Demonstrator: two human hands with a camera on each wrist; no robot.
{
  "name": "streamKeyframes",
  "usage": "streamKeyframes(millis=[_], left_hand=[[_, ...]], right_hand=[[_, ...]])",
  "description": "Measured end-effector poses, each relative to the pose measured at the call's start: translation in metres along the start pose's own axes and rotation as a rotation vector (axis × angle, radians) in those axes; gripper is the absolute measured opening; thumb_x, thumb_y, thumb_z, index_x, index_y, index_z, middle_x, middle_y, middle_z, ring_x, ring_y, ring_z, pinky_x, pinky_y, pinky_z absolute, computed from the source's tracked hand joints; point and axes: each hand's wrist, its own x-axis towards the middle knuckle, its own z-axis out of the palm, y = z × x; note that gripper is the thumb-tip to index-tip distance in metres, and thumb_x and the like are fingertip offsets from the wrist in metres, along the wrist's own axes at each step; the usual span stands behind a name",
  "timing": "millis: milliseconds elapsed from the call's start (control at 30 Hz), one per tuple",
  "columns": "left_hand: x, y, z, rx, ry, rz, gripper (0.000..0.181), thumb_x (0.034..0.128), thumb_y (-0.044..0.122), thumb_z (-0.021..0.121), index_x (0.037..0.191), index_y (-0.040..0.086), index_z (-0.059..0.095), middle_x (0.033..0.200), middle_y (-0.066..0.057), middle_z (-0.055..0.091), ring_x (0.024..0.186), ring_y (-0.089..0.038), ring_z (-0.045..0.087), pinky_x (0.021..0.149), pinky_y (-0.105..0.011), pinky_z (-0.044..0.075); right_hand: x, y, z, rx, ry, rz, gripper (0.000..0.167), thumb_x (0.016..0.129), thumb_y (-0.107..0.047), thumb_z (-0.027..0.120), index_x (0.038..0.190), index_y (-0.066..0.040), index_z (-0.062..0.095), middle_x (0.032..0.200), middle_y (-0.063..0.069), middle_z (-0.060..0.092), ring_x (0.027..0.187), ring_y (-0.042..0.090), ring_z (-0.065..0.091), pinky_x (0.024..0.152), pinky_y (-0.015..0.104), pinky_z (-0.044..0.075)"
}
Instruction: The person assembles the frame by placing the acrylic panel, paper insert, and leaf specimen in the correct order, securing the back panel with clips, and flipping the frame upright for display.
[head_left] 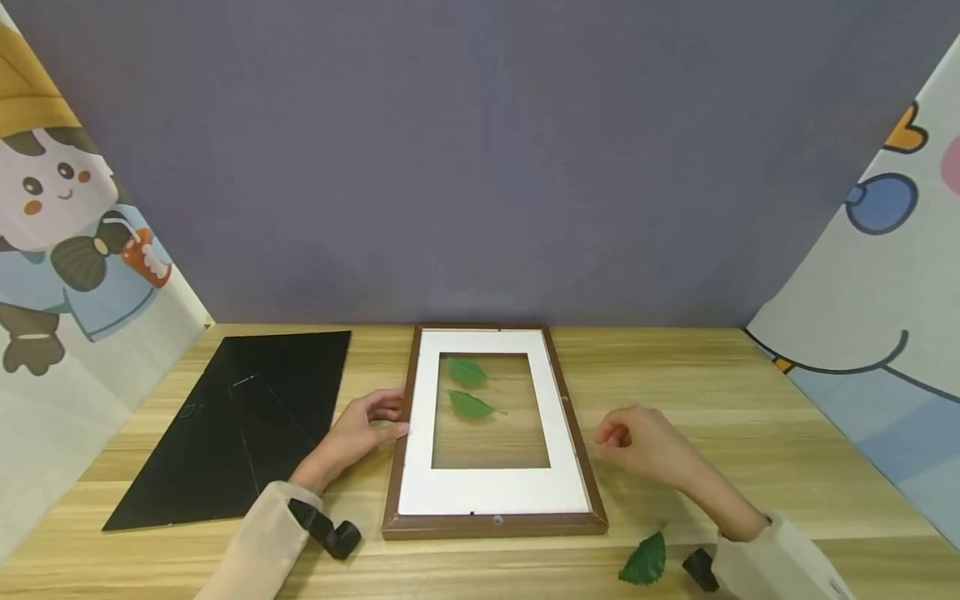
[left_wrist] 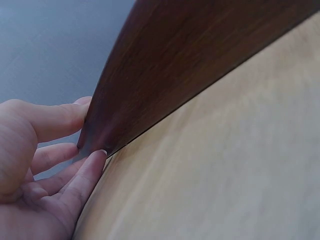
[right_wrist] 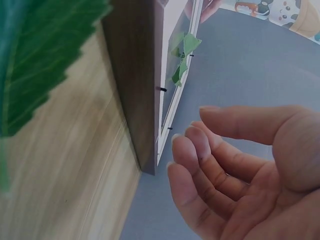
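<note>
A brown picture frame [head_left: 495, 524] lies flat on the table, a white mat [head_left: 495, 492] inside it. Two green leaves [head_left: 467, 371] lie one above the other in the upper left of the mat's window. My left hand [head_left: 363, 429] rests against the frame's left side; in the left wrist view its thumb and fingertips touch the brown edge [left_wrist: 150, 65]. Just right of the frame is my right hand [head_left: 648, 446], its fingers loosely curled with nothing between them. A darker serrated leaf [head_left: 645, 560] lies near the table's front, below the right hand.
Left of the frame lies a black backing board [head_left: 247, 417] with its stand folded flat. A grey wall [head_left: 480, 167] rises behind the wooden table [head_left: 675, 367], and panels with cartoon prints [head_left: 75, 208] flank both sides.
</note>
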Motion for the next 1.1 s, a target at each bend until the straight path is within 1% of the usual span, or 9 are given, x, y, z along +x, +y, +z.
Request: streamKeyframes(millis=[200,333,600,833,933,1100], left_hand=[[0.0,-0.002,0.0,0.004,0.011,-0.027,0.058,0.0847,0.01,0.071,0.135,-0.006,0.046,0.127,-0.025,0.054,0.111,-0.033,0.056,0.085,-0.028,0.05],[0.001,-0.002,0.001,0.01,0.017,-0.031,0.058,0.0844,0.01,0.071,0.135,-0.005,0.047,0.127,-0.025,0.055,0.111,-0.033,0.056,0.085,-0.028,0.05],[-0.001,0.0,0.0,0.011,0.012,-0.02,0.059,0.0845,0.01,0.071,0.135,-0.007,0.046,0.127,-0.026,0.054,0.111,-0.033,0.056,0.084,-0.028,0.049],[0.0,0.0,0.002,0.016,0.022,-0.022,0.057,0.0842,0.009,0.071,0.135,-0.006,0.047,0.127,-0.025,0.055,0.11,-0.033,0.056,0.083,-0.026,0.05],[0.0,-0.001,0.001,0.015,0.013,-0.008,0.058,0.0845,0.009,0.07,0.134,-0.007,0.046,0.126,-0.027,0.055,0.11,-0.033,0.056,0.083,-0.026,0.049],[-0.001,-0.001,0.001,0.011,0.013,-0.004,0.058,0.0842,0.008,0.071,0.134,-0.007,0.046,0.126,-0.027,0.055,0.109,-0.033,0.056,0.083,-0.027,0.049]], right_hand=[[-0.01,0.007,-0.002,-0.005,-0.006,0.03,0.004,0.08,-0.004,0.07,0.083,-0.003,0.067,0.072,-0.003,0.062,0.063,0.003,0.051,0.055,0.019,0.045],[-0.015,0.011,-0.003,-0.012,-0.006,0.049,0.005,0.08,-0.004,0.07,0.083,-0.003,0.067,0.072,-0.004,0.061,0.063,0.003,0.051,0.056,0.019,0.045],[-0.025,0.02,-0.004,-0.01,-0.038,0.036,0.005,0.081,-0.003,0.069,0.086,-0.003,0.067,0.076,-0.002,0.062,0.066,0.001,0.051,0.057,0.019,0.047],[-0.034,0.03,-0.003,0.01,-0.079,0.06,0.005,0.082,-0.004,0.068,0.086,-0.004,0.067,0.075,-0.003,0.061,0.066,-0.001,0.05,0.057,0.019,0.046],[-0.039,0.034,-0.002,0.023,-0.087,0.061,0.005,0.081,-0.001,0.067,0.086,-0.004,0.066,0.075,-0.003,0.06,0.065,-0.001,0.049,0.056,0.019,0.046],[-0.045,0.042,0.0,0.062,-0.105,0.064,0.012,0.078,0.004,0.062,0.086,-0.004,0.066,0.075,-0.002,0.059,0.065,-0.001,0.049,0.057,0.019,0.047]])
